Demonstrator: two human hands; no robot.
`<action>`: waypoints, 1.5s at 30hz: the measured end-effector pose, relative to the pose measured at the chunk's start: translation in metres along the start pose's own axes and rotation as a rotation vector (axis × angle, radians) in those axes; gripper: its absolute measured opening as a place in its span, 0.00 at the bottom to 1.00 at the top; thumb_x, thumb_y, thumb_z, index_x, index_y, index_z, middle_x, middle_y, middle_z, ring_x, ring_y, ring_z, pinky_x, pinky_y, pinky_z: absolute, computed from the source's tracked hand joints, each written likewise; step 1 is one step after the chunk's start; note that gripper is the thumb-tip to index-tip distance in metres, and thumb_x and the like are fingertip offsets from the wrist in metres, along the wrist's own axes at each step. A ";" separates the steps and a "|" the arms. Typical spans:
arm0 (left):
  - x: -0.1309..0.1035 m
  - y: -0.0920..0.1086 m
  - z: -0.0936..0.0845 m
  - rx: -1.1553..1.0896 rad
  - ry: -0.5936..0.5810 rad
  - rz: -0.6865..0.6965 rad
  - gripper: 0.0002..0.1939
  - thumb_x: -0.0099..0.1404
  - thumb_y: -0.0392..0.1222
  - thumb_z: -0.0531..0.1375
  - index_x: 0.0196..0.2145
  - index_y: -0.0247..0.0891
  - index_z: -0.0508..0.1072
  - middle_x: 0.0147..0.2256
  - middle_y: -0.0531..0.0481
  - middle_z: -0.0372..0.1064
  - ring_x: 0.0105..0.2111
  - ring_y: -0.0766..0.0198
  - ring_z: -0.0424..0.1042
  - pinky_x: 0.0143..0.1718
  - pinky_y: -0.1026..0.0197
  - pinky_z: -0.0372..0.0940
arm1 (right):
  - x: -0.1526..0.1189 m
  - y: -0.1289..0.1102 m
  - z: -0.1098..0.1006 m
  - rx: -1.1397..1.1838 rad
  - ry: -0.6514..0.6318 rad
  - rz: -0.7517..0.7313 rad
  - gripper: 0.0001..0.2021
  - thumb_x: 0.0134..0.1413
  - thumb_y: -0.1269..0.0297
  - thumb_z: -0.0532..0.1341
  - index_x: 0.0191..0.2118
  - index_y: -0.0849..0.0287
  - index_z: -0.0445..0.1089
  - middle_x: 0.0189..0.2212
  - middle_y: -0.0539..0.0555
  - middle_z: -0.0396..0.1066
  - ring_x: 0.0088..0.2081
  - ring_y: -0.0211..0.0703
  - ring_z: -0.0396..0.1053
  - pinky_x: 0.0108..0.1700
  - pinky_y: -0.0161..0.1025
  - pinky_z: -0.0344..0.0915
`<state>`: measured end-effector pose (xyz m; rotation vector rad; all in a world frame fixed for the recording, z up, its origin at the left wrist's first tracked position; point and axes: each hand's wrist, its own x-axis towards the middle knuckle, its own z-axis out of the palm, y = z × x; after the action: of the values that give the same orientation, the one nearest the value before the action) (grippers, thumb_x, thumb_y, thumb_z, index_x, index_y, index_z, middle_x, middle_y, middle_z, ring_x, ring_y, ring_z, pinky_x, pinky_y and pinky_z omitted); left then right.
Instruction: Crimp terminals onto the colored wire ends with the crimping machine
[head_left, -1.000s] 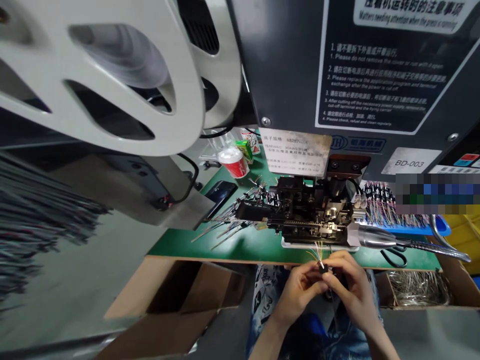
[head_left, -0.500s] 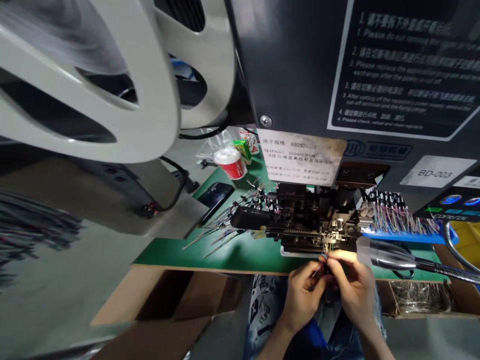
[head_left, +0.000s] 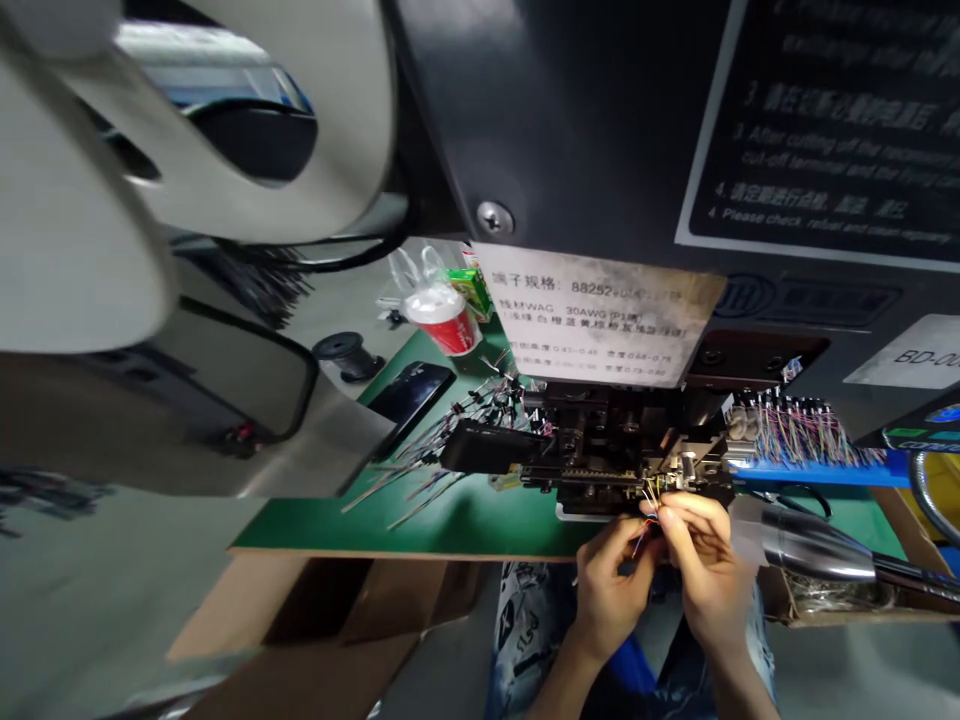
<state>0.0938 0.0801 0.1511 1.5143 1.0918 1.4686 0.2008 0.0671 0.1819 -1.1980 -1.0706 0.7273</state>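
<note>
Thin coloured wires [head_left: 651,497] fan out between my hands, just in front of the crimping machine's metal head [head_left: 679,468]. With thumb and fingers pinched, my left hand [head_left: 616,578] grips the bundle from below and to the left. My right hand [head_left: 705,560] closes thumb and forefinger on the wires near their upper ends. Yellow, white, red and blue strands show above and between the fingers. The lower part of the bundle is hidden by my hands. Whether the wire tips touch the machine I cannot tell.
Wire harnesses [head_left: 480,420] lie on the green table [head_left: 315,525] beside a phone [head_left: 412,395] and a red cup [head_left: 444,318]. A blue tray [head_left: 832,474] at right holds more harnesses. A lamp head [head_left: 817,540] sits close to my right hand. Cardboard boxes [head_left: 405,600] stand below the table edge.
The camera view has shifted closer to the machine. My hands stay pinched on the wires at the machine's front, and the strands now show more spread apart.
</note>
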 end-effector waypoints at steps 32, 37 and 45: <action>0.010 0.013 -0.007 0.106 0.006 0.300 0.14 0.65 0.24 0.58 0.34 0.41 0.79 0.30 0.52 0.83 0.28 0.64 0.82 0.34 0.70 0.76 | -0.001 -0.004 -0.007 -0.162 -0.009 -0.182 0.05 0.62 0.67 0.68 0.41 0.51 0.82 0.34 0.52 0.81 0.36 0.45 0.80 0.40 0.39 0.76; 0.010 0.021 -0.015 0.008 -0.123 0.176 0.14 0.64 0.25 0.59 0.33 0.41 0.81 0.30 0.51 0.83 0.29 0.63 0.82 0.34 0.70 0.76 | 0.004 -0.013 -0.013 -0.093 -0.124 -0.259 0.08 0.62 0.73 0.65 0.37 0.51 0.78 0.32 0.49 0.79 0.34 0.40 0.79 0.36 0.33 0.74; 0.003 0.011 -0.006 -0.095 -0.151 0.031 0.10 0.67 0.29 0.62 0.37 0.40 0.82 0.32 0.50 0.83 0.28 0.63 0.82 0.31 0.71 0.75 | -0.005 0.004 -0.015 -0.055 -0.040 0.104 0.07 0.63 0.60 0.68 0.42 0.50 0.84 0.40 0.55 0.85 0.43 0.52 0.82 0.50 0.47 0.78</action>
<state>0.0884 0.0793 0.1625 1.5539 0.9005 1.3822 0.2137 0.0583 0.1769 -1.2985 -1.0730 0.8097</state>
